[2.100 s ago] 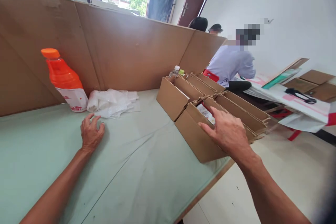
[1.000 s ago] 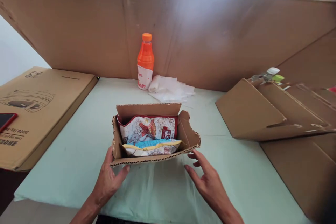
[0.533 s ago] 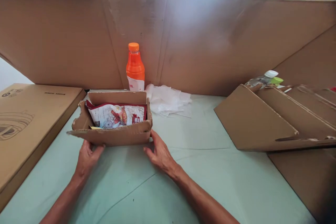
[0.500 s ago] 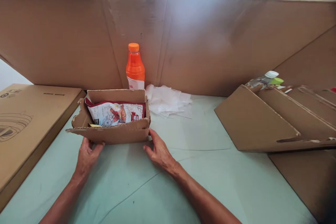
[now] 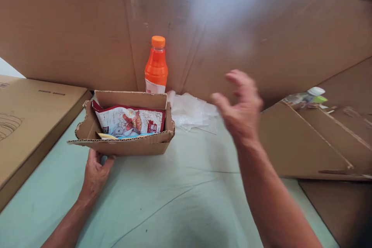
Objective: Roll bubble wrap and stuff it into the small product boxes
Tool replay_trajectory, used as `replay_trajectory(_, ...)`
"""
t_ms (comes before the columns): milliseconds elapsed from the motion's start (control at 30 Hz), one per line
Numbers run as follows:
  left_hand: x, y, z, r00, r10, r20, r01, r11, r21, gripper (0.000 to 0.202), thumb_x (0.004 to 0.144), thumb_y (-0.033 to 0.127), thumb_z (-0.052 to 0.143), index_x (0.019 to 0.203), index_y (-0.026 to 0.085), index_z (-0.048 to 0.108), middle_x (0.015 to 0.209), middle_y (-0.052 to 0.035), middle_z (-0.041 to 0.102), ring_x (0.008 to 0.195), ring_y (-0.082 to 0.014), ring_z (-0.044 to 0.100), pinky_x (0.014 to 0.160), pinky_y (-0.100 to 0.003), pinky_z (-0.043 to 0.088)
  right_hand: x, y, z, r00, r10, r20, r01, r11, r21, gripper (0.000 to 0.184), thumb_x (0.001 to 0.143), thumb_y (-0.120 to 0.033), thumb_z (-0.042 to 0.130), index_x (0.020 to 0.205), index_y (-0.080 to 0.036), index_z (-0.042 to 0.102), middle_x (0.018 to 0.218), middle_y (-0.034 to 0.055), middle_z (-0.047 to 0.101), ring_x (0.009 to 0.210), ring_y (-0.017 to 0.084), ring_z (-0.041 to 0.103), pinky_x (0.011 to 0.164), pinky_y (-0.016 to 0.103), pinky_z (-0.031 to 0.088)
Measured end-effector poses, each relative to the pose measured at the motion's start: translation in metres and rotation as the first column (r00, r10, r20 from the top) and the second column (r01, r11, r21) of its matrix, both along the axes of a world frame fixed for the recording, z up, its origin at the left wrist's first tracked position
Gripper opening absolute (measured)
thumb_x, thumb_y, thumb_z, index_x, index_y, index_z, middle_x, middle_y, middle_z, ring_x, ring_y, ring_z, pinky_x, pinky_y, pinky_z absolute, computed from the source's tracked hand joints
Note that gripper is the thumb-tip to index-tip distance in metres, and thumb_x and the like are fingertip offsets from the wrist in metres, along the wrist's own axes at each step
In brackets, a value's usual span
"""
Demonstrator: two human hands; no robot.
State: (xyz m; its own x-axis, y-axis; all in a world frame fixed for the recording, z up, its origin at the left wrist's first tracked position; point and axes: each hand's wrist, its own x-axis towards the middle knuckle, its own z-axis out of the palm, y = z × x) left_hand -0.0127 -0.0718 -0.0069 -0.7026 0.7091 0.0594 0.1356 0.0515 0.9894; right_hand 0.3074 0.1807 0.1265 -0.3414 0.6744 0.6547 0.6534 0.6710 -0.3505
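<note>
A small open cardboard box [image 5: 136, 148] stands on the green cloth, left of centre. In it lies a white and dark red printed packet [image 5: 128, 121], with something yellow and blue partly showing in front. My left hand [image 5: 95, 174] rests at the front lower left edge of the box, thumb and fingers apart; some fingertips are hidden there. Raised to the right of the box, my right hand [image 5: 242, 108] has its fingers spread and nothing in it. An orange bottle [image 5: 156, 66] stands upright behind the box. Near it lie crumpled translucent plastic sheets [image 5: 192, 112].
A large flat carton [image 5: 43, 124] lies at the left. At the right is a divided cardboard container [image 5: 302, 143] with a clear bottle with a white cap [image 5: 315, 92] showing over its edge. A tall cardboard wall [image 5: 87, 27] closes off the back.
My right hand has left the box's right end and risen to the right. My left hand stays at the box's front. The view has tilted down slightly.
</note>
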Motion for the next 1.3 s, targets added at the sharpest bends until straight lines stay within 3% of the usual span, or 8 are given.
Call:
replay_trajectory(100,0.001,0.000,0.000,1.000,-0.004,-0.017,0.004,1.000,0.004,0.055,0.068,0.035,0.077,0.116,0.020,0.054,0.109,-0.0060,0.063,0.102,-0.0221,0.061,0.092,-0.034,0.048,-0.030,0.025,-0.014,0.988,-0.145,0.061,0.154,0.968,-0.200,0.076,0.077,-0.045,0.077,0.144,-0.021,0.051,0.158,0.0180,0.040,0.148,0.042,0.030,0.113,0.068,0.030)
replay_trajectory(200,0.001,0.000,-0.001,0.999,-0.014,-0.036,0.014,1.000,-0.024,0.054,0.070,0.035,0.075,0.118,0.020,0.054,0.112,-0.0063,0.063,0.102,-0.0221,0.061,0.092,-0.034,0.047,-0.039,0.032,-0.031,0.985,-0.143,0.096,0.169,0.911,-0.375,0.031,0.078,-0.031,0.073,0.106,-0.018,0.072,0.143,0.0170,0.058,0.144,0.041,0.039,0.112,0.067,0.032)
replay_trajectory(400,0.002,-0.001,0.000,0.997,-0.020,-0.072,0.018,0.999,-0.033,0.054,0.072,0.034,0.074,0.120,0.020,0.053,0.110,-0.0059,0.063,0.103,-0.0225,0.060,0.092,-0.034,0.047,0.051,-0.060,-0.030,0.993,0.114,0.006,-0.104,0.929,-0.356,0.018,0.091,-0.038,0.061,0.093,-0.026,0.074,0.128,0.0067,0.070,0.126,0.028,0.061,0.111,0.052,0.044)
replay_trajectory(567,0.002,0.000,0.000,0.995,-0.018,-0.101,0.014,0.999,-0.036,0.051,0.072,0.032,0.072,0.118,0.020,0.053,0.108,-0.0044,0.062,0.099,-0.0209,0.060,0.090,-0.032,0.047,0.109,-0.143,0.002,0.926,0.362,0.108,-0.169,0.652,-0.739,0.050,0.085,-0.057,0.068,0.128,-0.032,0.069,0.133,0.0089,0.068,0.118,0.030,0.066,0.096,0.046,0.057)
replay_trajectory(733,0.002,0.000,0.004,0.993,0.018,-0.118,-0.018,1.000,-0.002,0.046,0.071,0.035,0.073,0.109,0.019,0.054,0.100,-0.0032,0.061,0.093,-0.0200,0.061,0.084,-0.031,0.050,0.052,-0.141,-0.001,0.959,0.283,-0.030,-0.208,0.625,-0.753,0.050,0.091,-0.055,0.059,0.135,-0.032,0.063,0.135,0.0088,0.066,0.109,0.028,0.068,0.089,0.045,0.060)
replay_trajectory(933,0.003,-0.002,0.006,0.991,0.033,-0.129,-0.036,0.999,-0.025,0.043,0.074,0.036,0.073,0.110,0.020,0.055,0.106,-0.0044,0.064,0.094,-0.0199,0.065,0.085,-0.032,0.052,-0.052,-0.123,-0.072,0.904,0.360,-0.231,-0.408,0.563,-0.719,0.064,0.084,-0.038,0.066,0.144,-0.021,0.050,0.136,0.0152,0.063,0.118,0.031,0.063,0.092,0.047,0.056)
replay_trajectory(1033,0.001,-0.003,0.005,0.993,0.036,-0.115,-0.042,0.998,-0.056,0.044,0.074,0.038,0.074,0.110,0.019,0.057,0.103,-0.0046,0.065,0.091,-0.0196,0.065,0.083,-0.032,0.053,-0.063,-0.128,-0.091,0.921,0.305,-0.244,-0.384,0.597,-0.704,0.059,0.086,-0.037,0.063,0.141,-0.019,0.050,0.130,0.0145,0.065,0.116,0.031,0.062,0.094,0.048,0.054)
replay_trajectory(1300,-0.002,0.000,0.001,0.999,0.041,0.033,-0.042,0.999,0.026,0.071,0.065,0.039,0.081,0.127,0.019,0.052,0.121,-0.0115,0.064,0.113,-0.0261,0.063,0.102,-0.041,0.051,-0.071,-0.132,-0.089,0.948,0.193,-0.254,-0.318,0.627,-0.711,0.056,0.082,-0.031,0.060,0.137,-0.019,0.052,0.125,0.0117,0.066,0.104,0.028,0.065,0.088,0.044,0.056)
